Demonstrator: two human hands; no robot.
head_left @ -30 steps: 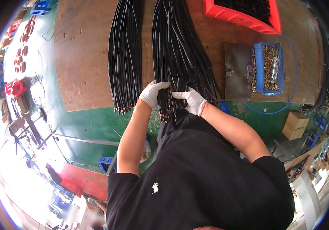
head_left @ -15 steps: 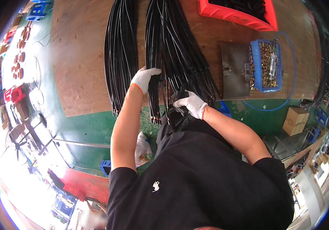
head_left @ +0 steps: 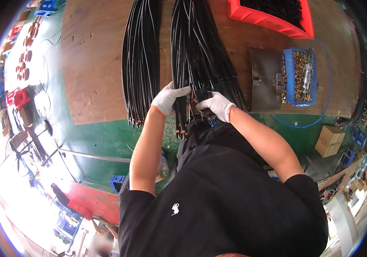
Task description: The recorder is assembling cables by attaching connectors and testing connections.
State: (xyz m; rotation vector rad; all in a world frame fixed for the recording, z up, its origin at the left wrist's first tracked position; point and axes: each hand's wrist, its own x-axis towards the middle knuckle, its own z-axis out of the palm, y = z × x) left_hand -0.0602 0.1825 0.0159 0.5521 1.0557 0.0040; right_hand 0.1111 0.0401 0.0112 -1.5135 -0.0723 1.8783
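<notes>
Long black cables (head_left: pixel 200 47) run from the far edge of the brown table toward me, with copper-coloured tips on several ends. My left hand (head_left: pixel 168 100), in a white glove with an orange cuff, is closed round a narrow bunch of them; their ends (head_left: pixel 181 132) hang past the table's near edge. Close beside it, my right hand (head_left: pixel 217 106), gloved alike, is closed on the black cable ends at the right of the same pile. Its fingertips are partly lost against the dark cables and my dark clothing.
Another bundle of black cables (head_left: pixel 141 64) lies at the left on the table (head_left: pixel 93 55). Rightward are a dark metal plate (head_left: pixel 269 96), a blue bin (head_left: pixel 291 100) of small brass-coloured fittings and a red bin (head_left: pixel 269 26) of black parts. A cardboard box (head_left: pixel 329 141) stands beyond the edge.
My left hand has come nearer to me and closer to the right hand, still round the bunch. The right hand has shifted slightly away from my body. The whole view has shifted a little.
</notes>
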